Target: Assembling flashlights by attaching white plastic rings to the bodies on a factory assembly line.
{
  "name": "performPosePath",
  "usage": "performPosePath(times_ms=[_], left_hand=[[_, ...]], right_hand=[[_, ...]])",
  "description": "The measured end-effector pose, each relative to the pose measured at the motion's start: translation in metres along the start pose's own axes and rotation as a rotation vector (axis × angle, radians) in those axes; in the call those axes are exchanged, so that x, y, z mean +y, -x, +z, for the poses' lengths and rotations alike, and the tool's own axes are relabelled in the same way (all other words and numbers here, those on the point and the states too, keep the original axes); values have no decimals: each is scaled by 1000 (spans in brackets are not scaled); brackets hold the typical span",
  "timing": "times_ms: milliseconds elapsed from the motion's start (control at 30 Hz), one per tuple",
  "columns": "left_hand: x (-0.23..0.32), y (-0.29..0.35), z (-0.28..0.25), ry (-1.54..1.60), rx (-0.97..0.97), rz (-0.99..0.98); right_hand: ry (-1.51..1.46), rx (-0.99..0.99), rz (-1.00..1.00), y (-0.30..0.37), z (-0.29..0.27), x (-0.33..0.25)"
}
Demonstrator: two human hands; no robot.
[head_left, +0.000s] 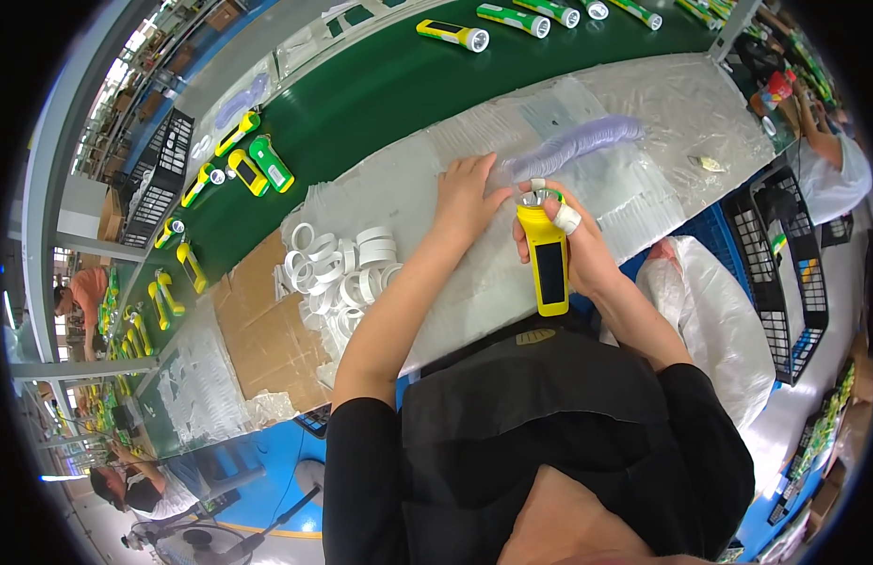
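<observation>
My right hand [580,247] is closed around a yellow flashlight [550,268] with a black panel along its body. Its head, with a shiny reflector, points away from me, and the handle end is toward my body. White wrappings cover two fingertips of that hand. My left hand [467,198] rests palm down on the plastic-covered bench, fingers spread and thumb apart. Just beyond its fingertips begins a long curved row of clear, purplish discs [587,141]. Whether its fingers touch the nearest disc I cannot tell.
White rings [342,273] lie heaped left of my left forearm, beside brown cardboard [267,325]. A green conveyor belt [361,122] runs beyond the bench with yellow and green flashlights [452,36]. At right are a white sack [714,325] and black crates [785,273]. Other people sit farther off.
</observation>
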State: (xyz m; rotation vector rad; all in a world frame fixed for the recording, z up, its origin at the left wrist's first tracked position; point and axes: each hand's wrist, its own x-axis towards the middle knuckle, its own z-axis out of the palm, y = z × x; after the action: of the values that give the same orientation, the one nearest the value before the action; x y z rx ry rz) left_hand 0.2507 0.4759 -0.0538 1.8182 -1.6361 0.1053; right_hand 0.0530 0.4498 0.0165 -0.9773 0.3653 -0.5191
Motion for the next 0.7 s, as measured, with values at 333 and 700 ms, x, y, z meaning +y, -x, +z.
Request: performPosePath(times_ms=[333, 700], left_hand=[[58, 23, -88, 553, 76, 103], [47, 74, -113, 420, 206, 303]], right_hand=[[79, -137, 4, 0, 7, -2], [168, -435, 132, -13, 56, 15]])
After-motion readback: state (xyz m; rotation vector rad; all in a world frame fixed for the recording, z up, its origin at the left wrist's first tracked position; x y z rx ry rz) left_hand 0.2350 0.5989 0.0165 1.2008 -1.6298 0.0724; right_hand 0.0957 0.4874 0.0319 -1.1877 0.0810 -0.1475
